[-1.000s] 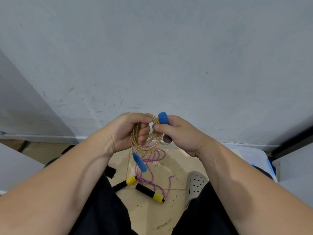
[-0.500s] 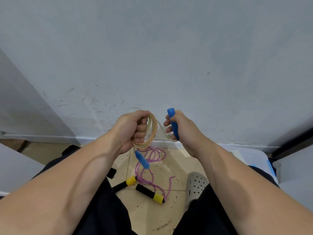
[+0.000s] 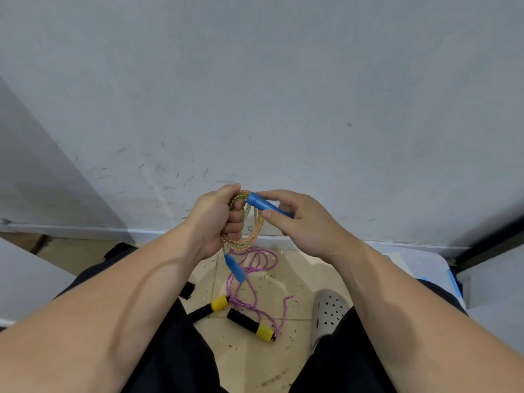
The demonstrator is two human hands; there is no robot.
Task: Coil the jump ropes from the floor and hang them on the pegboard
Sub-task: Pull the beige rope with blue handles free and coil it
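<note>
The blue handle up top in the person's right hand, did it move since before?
Yes. The upper blue handle tipped over from nearly upright to slanting, its top now leaning left against the rope coil, judged against the wall behind.

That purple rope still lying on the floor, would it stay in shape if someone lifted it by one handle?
Probably not. The purple rope lies in loose, uneven loops on the floor, so it looks floppy and would likely trail and unravel. Its black-and-yellow handles look rigid and cylindrical, so they might roll if nudged.
</note>
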